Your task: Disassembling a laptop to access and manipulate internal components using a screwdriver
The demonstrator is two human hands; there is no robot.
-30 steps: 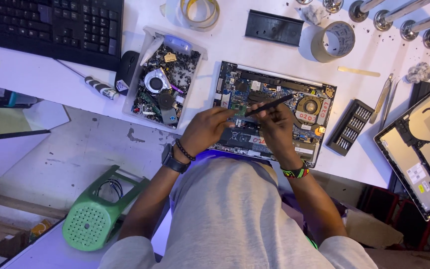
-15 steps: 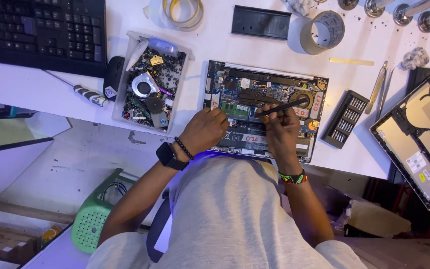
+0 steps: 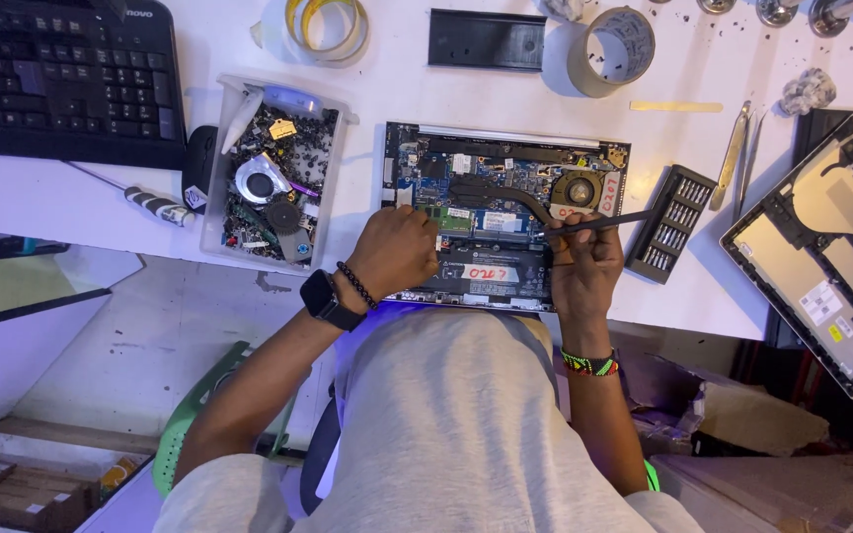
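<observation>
White workbench [image 3: 367, 94] is stretching across the far half of the view, with an opened laptop [image 3: 505, 212] lying bottom-up at its near edge, its boards and fan exposed. Fingers of the right hand [image 3: 584, 266] are clamping together around a slim black tool [image 3: 599, 223], which is lying almost level and pointing left and right across the laptop's right part, just near the round fan [image 3: 577, 190]. The left hand [image 3: 395, 255] is resting knuckles-up on the laptop's left near corner, fingers curled under; whether they are pinching anything cannot be told. A black watch [image 3: 326, 299] and bead bracelet are sitting on the left wrist, a coloured bead band [image 3: 589, 363] on the right.

Just right of the laptop, a black bit case [image 3: 671, 223] is lying tilted, with tweezers [image 3: 735, 153] beyond it. Further right, a grey laptop cover [image 3: 826, 247] is lying. Left of the laptop, a clear tray of spare parts [image 3: 271, 173] is standing, and a black keyboard [image 3: 61, 79] is sitting at the far left. 2 tape rolls [image 3: 612, 47] are lying at the far edge.
</observation>
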